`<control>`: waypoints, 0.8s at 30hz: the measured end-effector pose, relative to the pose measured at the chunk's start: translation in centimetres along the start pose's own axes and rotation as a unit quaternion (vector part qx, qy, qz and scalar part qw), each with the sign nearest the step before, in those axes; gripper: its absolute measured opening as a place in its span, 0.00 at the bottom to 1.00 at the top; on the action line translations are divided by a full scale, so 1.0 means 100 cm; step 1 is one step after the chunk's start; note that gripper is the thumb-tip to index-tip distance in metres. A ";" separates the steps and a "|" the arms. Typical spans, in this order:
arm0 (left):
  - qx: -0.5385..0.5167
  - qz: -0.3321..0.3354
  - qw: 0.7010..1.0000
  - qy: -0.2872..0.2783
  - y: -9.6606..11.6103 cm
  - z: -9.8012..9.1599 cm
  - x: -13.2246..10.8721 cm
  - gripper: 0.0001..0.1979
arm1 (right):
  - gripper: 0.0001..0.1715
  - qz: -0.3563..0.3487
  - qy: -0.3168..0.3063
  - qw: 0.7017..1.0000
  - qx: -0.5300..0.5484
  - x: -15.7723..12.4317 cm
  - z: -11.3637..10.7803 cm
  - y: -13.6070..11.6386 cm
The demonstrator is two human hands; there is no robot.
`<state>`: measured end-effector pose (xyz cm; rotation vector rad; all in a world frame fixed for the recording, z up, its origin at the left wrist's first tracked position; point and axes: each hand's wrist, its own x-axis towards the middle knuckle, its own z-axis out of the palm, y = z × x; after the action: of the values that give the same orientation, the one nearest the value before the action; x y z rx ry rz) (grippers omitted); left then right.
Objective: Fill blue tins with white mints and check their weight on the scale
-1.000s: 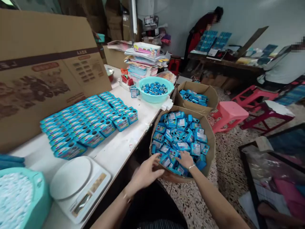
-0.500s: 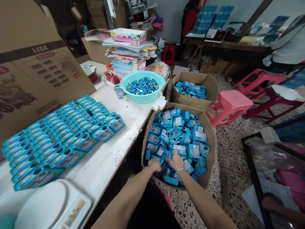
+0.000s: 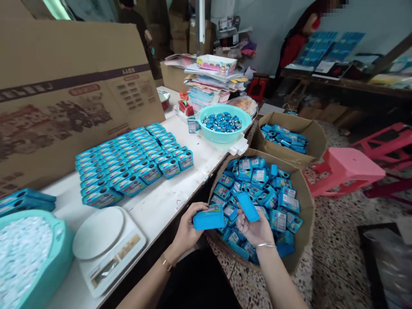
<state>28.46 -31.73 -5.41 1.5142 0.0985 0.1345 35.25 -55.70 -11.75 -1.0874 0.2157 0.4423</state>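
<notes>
My left hand [image 3: 189,225] is closed around a small blue box [image 3: 209,218], held near the table's edge. Another small blue box [image 3: 247,207] is in my right hand [image 3: 255,227], tilted, with the fingers wrapped about its lower part. Both boxes are above a large cardboard carton [image 3: 307,214] heaped with blue boxes of the same kind, many with white barcode labels. On the white table [image 3: 161,201] to the left, rows of blue boxes [image 3: 128,163] stand with round holes on top.
A white scale [image 3: 106,244] and a turquoise tub of small white pieces [image 3: 61,253] are at the near left. A turquoise basin [image 3: 225,135] holds blue and silver round pieces. Beyond are a second carton [image 3: 318,141], a pink stool [image 3: 350,167] and a person [image 3: 294,47].
Both hands have risen out of the heap, each now with a blue box in it. My view has turned left, bringing the tub of white pieces into sight.
</notes>
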 end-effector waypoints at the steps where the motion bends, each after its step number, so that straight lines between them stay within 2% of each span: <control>1: -0.020 -0.027 0.999 0.020 0.002 -0.004 -0.005 0.16 | 0.20 0.025 -0.036 0.999 0.025 -0.004 0.016 -0.003; 3: -0.116 -0.090 0.987 0.070 0.006 -0.011 -0.015 0.19 | 0.19 0.067 -0.094 0.992 0.049 -0.009 0.048 -0.006; 4: -0.185 -0.121 0.971 0.094 0.007 -0.016 -0.019 0.20 | 0.18 0.079 -0.120 0.988 0.052 -0.011 0.062 -0.005; 6: -0.326 -0.186 0.919 0.120 0.012 -0.028 -0.028 0.18 | 0.18 0.088 -0.164 0.982 0.041 -0.014 0.086 0.000; 8: -0.441 -0.251 0.855 0.105 0.018 -0.045 -0.036 0.15 | 0.18 0.075 -0.180 0.981 0.016 -0.017 0.108 0.006; 10: -0.542 -0.280 0.789 0.079 0.024 -0.065 -0.046 0.12 | 0.17 0.028 -0.158 0.987 -0.013 -0.022 0.129 0.011; 12: -0.627 -0.264 0.729 0.074 0.029 -0.085 -0.058 0.12 | 0.20 -0.050 -0.132 0.988 -0.066 -0.031 0.150 0.010; 14: -0.680 -0.239 0.688 0.087 0.032 -0.103 -0.072 0.12 | 0.28 -0.143 -0.138 0.966 -0.165 -0.043 0.171 0.005; 16: -0.704 -0.219 0.670 0.089 0.034 -0.118 -0.086 0.14 | 0.30 -0.254 -0.159 0.910 -0.286 -0.056 0.193 -0.001; 18: -0.713 -0.189 0.671 0.075 0.035 -0.131 -0.100 0.17 | 0.27 -0.377 -0.174 0.825 -0.384 -0.068 0.213 -0.003; 21: -0.721 -0.135 0.678 0.060 0.036 -0.146 -0.118 0.17 | 0.26 -0.530 -0.209 0.694 -0.440 -0.083 0.242 0.005; 22: -0.723 -0.120 0.678 0.060 0.036 -0.150 -0.123 0.14 | 0.27 -0.563 -0.219 0.666 -0.437 -0.087 0.252 0.011; 23: -0.723 -0.109 0.679 0.062 0.036 -0.153 -0.127 0.12 | 0.29 -0.588 -0.225 0.651 -0.424 -0.091 0.261 0.018; 24: -0.722 -0.099 0.682 0.064 0.036 -0.155 -0.131 0.10 | 0.30 -0.604 -0.228 0.649 -0.403 -0.095 0.271 0.027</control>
<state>13.07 -18.19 -2.88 -0.1255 0.2023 0.0932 24.34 -32.84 2.09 -1.6570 -1.2586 -0.5061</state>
